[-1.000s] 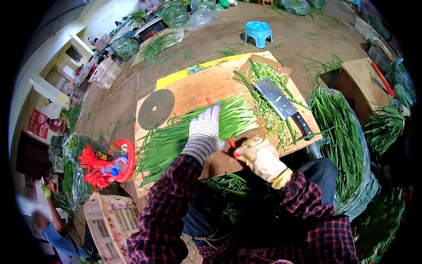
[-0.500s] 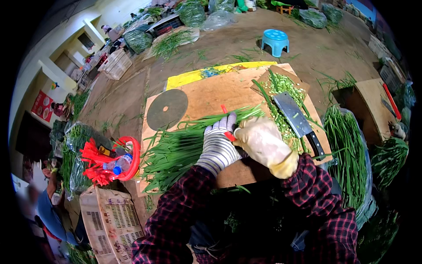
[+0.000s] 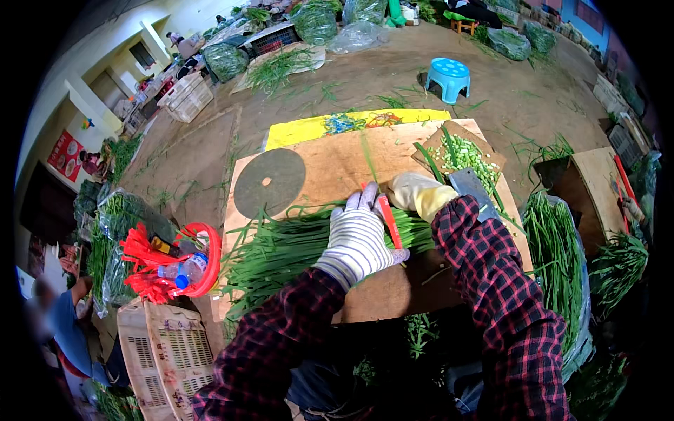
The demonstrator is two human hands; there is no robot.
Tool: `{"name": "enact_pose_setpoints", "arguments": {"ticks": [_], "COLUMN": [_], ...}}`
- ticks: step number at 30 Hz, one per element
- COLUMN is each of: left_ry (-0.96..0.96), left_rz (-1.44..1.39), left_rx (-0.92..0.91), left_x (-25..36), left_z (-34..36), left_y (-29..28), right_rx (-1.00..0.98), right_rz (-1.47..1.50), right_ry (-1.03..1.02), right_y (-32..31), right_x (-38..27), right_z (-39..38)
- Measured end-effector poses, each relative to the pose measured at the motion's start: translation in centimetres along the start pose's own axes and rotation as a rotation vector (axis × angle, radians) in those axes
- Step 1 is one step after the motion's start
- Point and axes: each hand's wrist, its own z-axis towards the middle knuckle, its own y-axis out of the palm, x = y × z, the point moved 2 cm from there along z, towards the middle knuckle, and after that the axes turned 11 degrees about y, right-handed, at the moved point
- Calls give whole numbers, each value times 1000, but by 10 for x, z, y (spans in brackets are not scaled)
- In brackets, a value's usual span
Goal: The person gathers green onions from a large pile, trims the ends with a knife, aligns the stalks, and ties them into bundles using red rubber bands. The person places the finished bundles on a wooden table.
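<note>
A bunch of green garlic chives (image 3: 281, 245) lies across a wooden board (image 3: 344, 168). My left hand (image 3: 358, 238), in a striped knit glove, is clasped over the bunch, with the fingers on its far side and the thumb on its near side. Just right of these fingers, a red strip (image 3: 389, 221) crosses the bunch. My right hand (image 3: 418, 195), in a cream rubber glove, is at the far side of the stalk ends; its fingertips are hard to make out. Beside my right sleeve shows a cleaver blade (image 3: 472, 188), its handle hidden by that sleeve.
Chopped stalk pieces (image 3: 463, 154) lie at the board's far right corner. A grey disc (image 3: 269, 184) rests on its left. To the left stand a red basket (image 3: 213, 259) with strips and a bottle, and a crate (image 3: 184, 351). More chives (image 3: 558, 259) lie bagged on the right. A blue stool (image 3: 448, 78) stands beyond.
My right hand has moved right and away from my left hand. The red strip now shows across the bunch, and my sleeve covers the cleaver handle. A thin green streak has appeared beyond my left fingers.
</note>
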Motion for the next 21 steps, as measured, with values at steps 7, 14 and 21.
{"name": "enact_pose_setpoints", "arguments": {"ticks": [7, 14, 21], "left_ry": [155, 180, 62], "left_rz": [275, 171, -157], "left_rx": [-109, -176, -404], "left_x": [-16, -15, -39], "left_z": [26, 45, 58], "left_y": [-7, 0, 14], "right_rx": [195, 159, -13], "right_rz": [130, 245, -32], "right_ry": [-129, -187, -169], "right_y": [-9, 41, -12], "right_x": [-12, 39, 12], "right_z": [-31, 5, 1]}}
